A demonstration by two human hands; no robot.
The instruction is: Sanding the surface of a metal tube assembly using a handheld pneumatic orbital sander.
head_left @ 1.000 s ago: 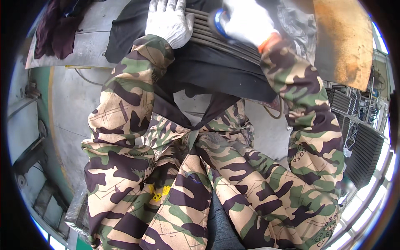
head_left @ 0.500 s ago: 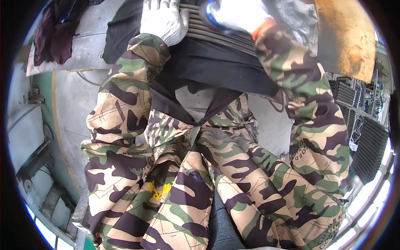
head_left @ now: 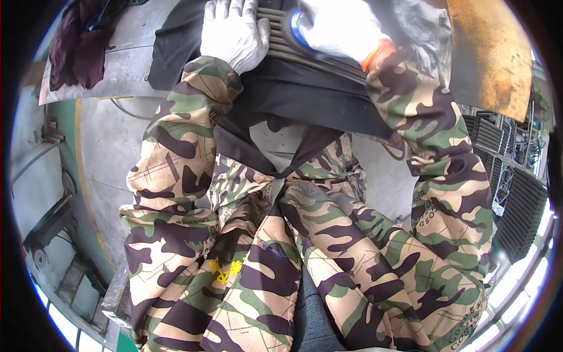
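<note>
My left hand [head_left: 234,36], in a white knit glove, lies palm down with fingers stretched out on the left part of a row of thin grey metal rods [head_left: 281,51]. My right hand [head_left: 343,29], gloved in white with an orange cuff, is closed over a round, blue-rimmed tool [head_left: 299,30] on top of the rods. Motion blurs the tool's edge, and the hand hides most of it, so its exact kind does not show. Beneath the rods spreads a black cloth [head_left: 305,97] that drapes over the near edge of the table.
A dark maroon cloth [head_left: 79,56] hangs over the table's left side. Clear plastic sheeting [head_left: 419,35] lies right of my right hand, beside a rust-stained board [head_left: 489,58]. Stacks of dark ribbed parts [head_left: 519,211] stand on a rack at the right.
My right hand and the blue-rimmed tool have shifted slightly along the rods. My left hand stays flat on them; the whole view has moved a little.
</note>
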